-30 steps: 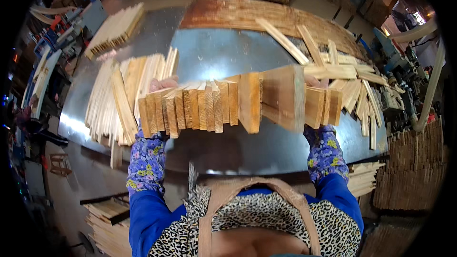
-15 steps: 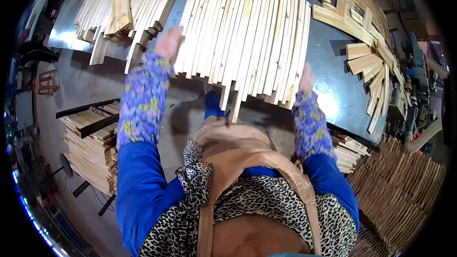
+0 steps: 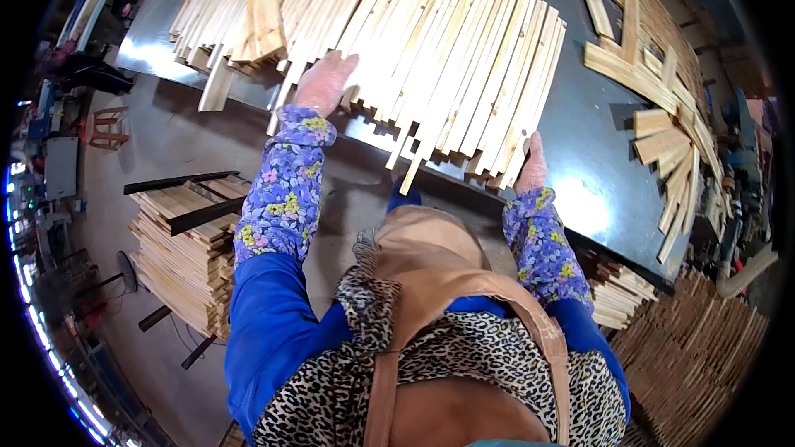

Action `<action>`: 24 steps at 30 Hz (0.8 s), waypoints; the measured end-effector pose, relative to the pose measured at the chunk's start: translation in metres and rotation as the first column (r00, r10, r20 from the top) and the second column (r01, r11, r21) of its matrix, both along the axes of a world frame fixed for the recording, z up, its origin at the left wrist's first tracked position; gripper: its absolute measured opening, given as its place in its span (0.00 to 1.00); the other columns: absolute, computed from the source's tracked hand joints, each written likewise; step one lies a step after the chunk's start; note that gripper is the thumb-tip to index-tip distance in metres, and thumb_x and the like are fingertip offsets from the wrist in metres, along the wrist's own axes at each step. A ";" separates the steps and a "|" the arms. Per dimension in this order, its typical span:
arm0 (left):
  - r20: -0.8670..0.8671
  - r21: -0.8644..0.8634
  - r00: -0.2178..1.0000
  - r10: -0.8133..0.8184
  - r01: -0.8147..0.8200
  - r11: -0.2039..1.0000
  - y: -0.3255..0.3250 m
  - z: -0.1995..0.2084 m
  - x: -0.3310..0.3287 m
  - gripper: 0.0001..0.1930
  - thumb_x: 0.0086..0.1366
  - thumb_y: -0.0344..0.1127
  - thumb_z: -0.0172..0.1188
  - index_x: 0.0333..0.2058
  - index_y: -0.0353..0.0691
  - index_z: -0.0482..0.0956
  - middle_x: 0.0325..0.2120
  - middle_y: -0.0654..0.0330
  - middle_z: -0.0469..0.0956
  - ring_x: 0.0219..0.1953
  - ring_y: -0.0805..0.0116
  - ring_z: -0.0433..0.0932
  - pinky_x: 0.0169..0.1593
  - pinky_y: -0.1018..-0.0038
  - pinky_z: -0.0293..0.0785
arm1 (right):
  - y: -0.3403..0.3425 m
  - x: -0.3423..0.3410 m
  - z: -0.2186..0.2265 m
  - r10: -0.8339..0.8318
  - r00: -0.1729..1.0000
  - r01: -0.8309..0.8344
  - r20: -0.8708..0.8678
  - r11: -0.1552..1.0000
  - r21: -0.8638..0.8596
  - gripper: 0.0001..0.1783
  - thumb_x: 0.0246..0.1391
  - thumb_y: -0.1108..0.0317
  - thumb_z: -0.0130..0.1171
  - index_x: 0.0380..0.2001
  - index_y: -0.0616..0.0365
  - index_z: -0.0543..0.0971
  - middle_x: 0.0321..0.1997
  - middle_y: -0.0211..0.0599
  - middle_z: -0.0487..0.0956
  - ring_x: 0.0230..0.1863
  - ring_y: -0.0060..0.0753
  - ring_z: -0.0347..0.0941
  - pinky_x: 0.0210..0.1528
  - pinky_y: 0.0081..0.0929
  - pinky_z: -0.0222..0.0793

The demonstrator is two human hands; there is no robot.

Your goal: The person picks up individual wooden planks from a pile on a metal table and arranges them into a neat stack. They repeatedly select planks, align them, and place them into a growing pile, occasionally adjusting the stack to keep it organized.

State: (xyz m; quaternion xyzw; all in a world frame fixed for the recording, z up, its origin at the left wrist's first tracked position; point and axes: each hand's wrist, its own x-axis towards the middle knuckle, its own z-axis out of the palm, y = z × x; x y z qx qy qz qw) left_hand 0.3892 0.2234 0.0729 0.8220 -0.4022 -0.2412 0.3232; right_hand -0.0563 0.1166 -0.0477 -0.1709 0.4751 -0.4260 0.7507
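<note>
A row of pale wooden strips (image 3: 447, 66) lies side by side on the metal-topped table (image 3: 571, 116), with uneven near ends jutting toward me. My left hand (image 3: 327, 83) is at the row's near left corner, where it meets another batch of strips (image 3: 323, 0); its fingers are stretched out and wrapped round nothing. At the near right corner, my right hand (image 3: 532, 167) lies against the outer strip with fingers extended, partly hidden by the wood. Two strips near the middle stick out farther than their neighbours.
Loose boards (image 3: 263, 8) lie across the left batch. Short offcuts (image 3: 662, 149) are scattered at the table's right. Below stand a stack of boards (image 3: 182, 257) on a black-barred frame at left and large wood piles (image 3: 687, 348) at right. A wooden stool (image 3: 108, 128) stands farther left.
The row has shifted left against the neighbouring batch, closing most of the gap between them. My left hand has come round to the near ends; my right hand stays at the right side.
</note>
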 end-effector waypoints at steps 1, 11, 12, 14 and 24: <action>0.465 0.401 0.746 -0.476 0.302 0.865 -0.010 0.060 -0.018 0.27 0.83 0.51 0.52 0.71 0.42 0.75 0.72 0.41 0.73 0.71 0.48 0.75 0.76 0.59 0.68 | -0.007 0.001 -0.007 0.018 1.000 -0.017 0.016 0.999 -0.039 0.36 0.76 0.44 0.56 0.74 0.59 0.71 0.67 0.49 0.81 0.63 0.49 0.82 0.63 0.50 0.83; 0.591 0.362 0.789 0.169 -0.447 0.818 -0.067 0.100 0.130 0.59 0.61 0.69 0.73 0.81 0.46 0.57 0.77 0.40 0.63 0.76 0.40 0.67 0.79 0.57 0.64 | -0.009 0.029 0.022 0.125 0.967 -0.159 -0.221 0.977 -0.144 0.36 0.77 0.57 0.55 0.79 0.60 0.61 0.70 0.53 0.78 0.62 0.51 0.82 0.64 0.48 0.83; 0.619 0.356 0.750 0.234 -0.534 0.767 -0.077 0.098 0.139 0.62 0.59 0.69 0.75 0.82 0.45 0.54 0.78 0.40 0.60 0.76 0.39 0.67 0.80 0.57 0.62 | -0.005 0.037 0.041 0.127 0.975 -0.142 -0.183 0.987 -0.074 0.36 0.77 0.57 0.55 0.80 0.61 0.60 0.69 0.54 0.78 0.62 0.52 0.82 0.64 0.46 0.83; 0.619 0.406 0.758 0.206 -0.533 0.742 -0.089 0.104 0.159 0.64 0.57 0.66 0.76 0.83 0.43 0.51 0.79 0.37 0.58 0.76 0.36 0.67 0.80 0.55 0.63 | -0.007 0.029 0.029 0.086 0.981 -0.105 -0.175 0.989 -0.107 0.36 0.77 0.57 0.56 0.79 0.62 0.60 0.69 0.56 0.77 0.63 0.54 0.82 0.64 0.49 0.84; 0.532 0.457 0.845 0.050 -0.336 0.824 -0.060 0.058 0.250 0.62 0.57 0.51 0.77 0.83 0.44 0.48 0.74 0.28 0.63 0.69 0.32 0.75 0.72 0.48 0.75 | -0.010 0.022 0.021 0.115 0.904 -0.167 -0.412 0.982 -0.092 0.37 0.74 0.55 0.59 0.77 0.65 0.66 0.67 0.50 0.81 0.61 0.40 0.81 0.64 0.36 0.78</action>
